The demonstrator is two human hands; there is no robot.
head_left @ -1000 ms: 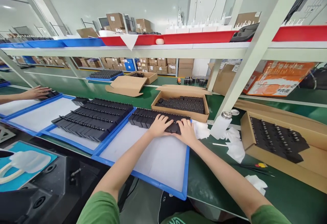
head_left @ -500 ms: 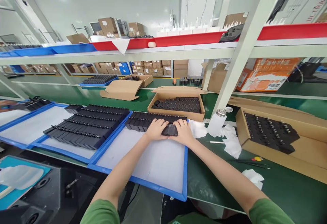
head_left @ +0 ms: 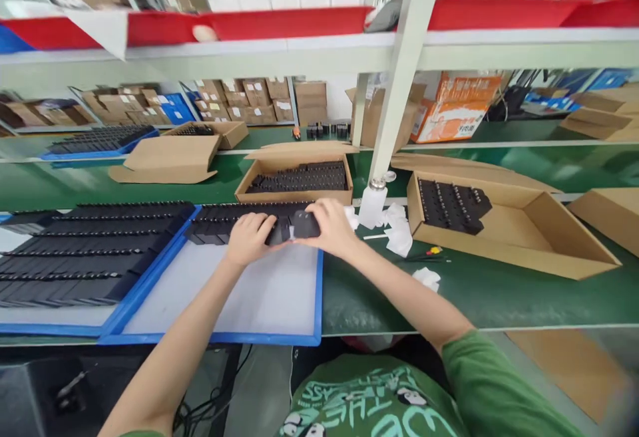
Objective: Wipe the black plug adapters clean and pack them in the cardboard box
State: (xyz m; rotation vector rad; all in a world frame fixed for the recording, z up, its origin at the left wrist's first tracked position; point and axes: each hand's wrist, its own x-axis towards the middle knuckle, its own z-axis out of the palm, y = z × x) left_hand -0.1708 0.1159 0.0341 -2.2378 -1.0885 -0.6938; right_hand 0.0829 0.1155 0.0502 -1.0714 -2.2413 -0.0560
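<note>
My left hand [head_left: 249,237] is closed on a small black block [head_left: 278,231] over the blue-rimmed tray [head_left: 317,304]. Beside it, my right hand [head_left: 333,224] pinches another black block [head_left: 305,224]. A narrow gap separates the two blocks. Behind my hands, a row of black blocks [head_left: 214,224] lines the back of the tray, partly hidden by my fingers. To the left, a second tray holds several rows of black blocks [head_left: 90,244].
An open carton of black parts [head_left: 299,177] stands behind the tray. Right of it are a white bottle [head_left: 372,204], crumpled tissues [head_left: 399,234] and a long carton [head_left: 519,224] partly filled with black parts. A shelf post [head_left: 402,71] rises behind the bottle.
The view has swung to the right. My hands have lifted off the end of the row, and the two black blocks are now held up and apart.
</note>
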